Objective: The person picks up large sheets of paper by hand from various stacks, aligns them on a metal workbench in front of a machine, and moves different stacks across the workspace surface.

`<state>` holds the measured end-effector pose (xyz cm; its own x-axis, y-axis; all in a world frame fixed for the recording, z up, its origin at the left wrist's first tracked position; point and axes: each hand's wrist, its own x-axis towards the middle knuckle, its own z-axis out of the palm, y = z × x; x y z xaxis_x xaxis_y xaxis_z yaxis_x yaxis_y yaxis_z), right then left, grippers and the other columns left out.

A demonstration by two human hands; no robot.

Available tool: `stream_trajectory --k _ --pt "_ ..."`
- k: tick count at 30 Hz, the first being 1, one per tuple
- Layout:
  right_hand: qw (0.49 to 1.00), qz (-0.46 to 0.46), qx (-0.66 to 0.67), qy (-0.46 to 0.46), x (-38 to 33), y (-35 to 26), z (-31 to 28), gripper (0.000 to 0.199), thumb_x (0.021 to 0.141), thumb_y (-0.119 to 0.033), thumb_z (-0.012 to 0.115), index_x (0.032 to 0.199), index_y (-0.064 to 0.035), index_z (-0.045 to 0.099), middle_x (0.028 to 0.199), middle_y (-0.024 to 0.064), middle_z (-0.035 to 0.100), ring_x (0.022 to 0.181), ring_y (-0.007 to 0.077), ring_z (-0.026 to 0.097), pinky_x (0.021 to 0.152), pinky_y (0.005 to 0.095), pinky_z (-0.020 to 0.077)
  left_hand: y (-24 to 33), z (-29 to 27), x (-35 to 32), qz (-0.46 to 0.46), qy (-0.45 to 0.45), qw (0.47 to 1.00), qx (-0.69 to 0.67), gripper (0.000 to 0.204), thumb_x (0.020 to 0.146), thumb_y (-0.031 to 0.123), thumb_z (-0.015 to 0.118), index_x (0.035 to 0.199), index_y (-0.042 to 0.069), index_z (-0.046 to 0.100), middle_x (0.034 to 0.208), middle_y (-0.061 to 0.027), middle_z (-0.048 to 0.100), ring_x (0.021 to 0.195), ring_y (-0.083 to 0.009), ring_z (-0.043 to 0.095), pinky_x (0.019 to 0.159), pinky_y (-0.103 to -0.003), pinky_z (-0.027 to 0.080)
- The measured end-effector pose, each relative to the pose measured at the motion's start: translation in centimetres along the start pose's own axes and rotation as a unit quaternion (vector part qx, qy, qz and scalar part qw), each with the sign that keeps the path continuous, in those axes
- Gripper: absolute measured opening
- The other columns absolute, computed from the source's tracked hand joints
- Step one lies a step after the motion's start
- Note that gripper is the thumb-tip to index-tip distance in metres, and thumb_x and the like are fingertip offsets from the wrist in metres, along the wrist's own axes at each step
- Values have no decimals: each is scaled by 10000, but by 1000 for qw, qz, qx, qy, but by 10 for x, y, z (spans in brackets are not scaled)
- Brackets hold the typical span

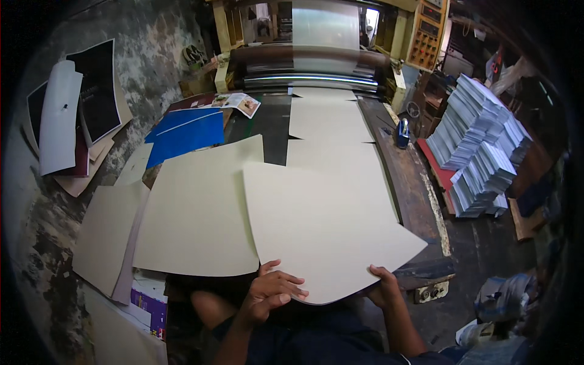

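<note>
A large cream paperboard sheet lies in front of me, its near edge curving down toward my body and its right corner sticking out past the table. My right hand grips the near right edge, thumb on top and fingers underneath. At the near left edge is my left hand, its fingers apart and touching the sheet's border. Beyond, more cream sheets run in a line up to the rollers of a machine. Left of my sheet sits another stack of cream board.
Bent sheets hang off the table's left side. Blue sheets and a printed leaflet lie farther back. A blue tape dispenser stands on the right ledge. Stacked pale paper bundles rise at right; a control panel hangs above.
</note>
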<state>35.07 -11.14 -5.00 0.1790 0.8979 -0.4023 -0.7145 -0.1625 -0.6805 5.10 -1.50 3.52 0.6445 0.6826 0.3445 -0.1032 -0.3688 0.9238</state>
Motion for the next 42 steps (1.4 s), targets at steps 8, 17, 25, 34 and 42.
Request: stream_trajectory --k 8,17,25,34,42 --pt "993 27 84 -79 -46 30 -45 619 826 -318 666 1299 23 459 1066 189 640 955 341 652 683 471 583 -40 10 12 -47 -49 993 -92 291 815 250 522 837 52 733 897 -82 735 1082 -238 633 1166 -483 62" --pt "974 144 -26 -173 -42 65 -67 689 834 -478 682 1297 -24 451 1037 197 620 898 285 633 762 499 554 -59 11 10 -63 13 980 -190 335 844 269 502 846 20 726 902 -122 728 1128 -248 616 1167 -502 32" --pt "976 185 -106 -53 -23 99 -52 515 944 -490 494 1214 -53 531 1025 151 628 838 250 616 760 482 533 -52 10 7 -18 23 977 -211 222 774 253 604 802 80 740 836 -98 733 1108 -303 634 1168 -520 -56" --pt "991 118 -58 1 30 94 -43 497 904 -408 564 1236 -42 516 1080 152 607 900 269 608 773 484 537 -48 11 5 -30 15 978 -203 202 748 250 636 779 76 734 822 -93 734 1101 -316 638 1163 -524 -80" --pt "997 76 -3 15 52 81 -45 508 868 -335 627 1257 -32 503 1130 153 589 955 286 600 785 485 540 -54 5 9 -2 19 976 -217 226 731 231 602 798 68 743 847 -82 736 1139 -301 613 1150 -519 -126"
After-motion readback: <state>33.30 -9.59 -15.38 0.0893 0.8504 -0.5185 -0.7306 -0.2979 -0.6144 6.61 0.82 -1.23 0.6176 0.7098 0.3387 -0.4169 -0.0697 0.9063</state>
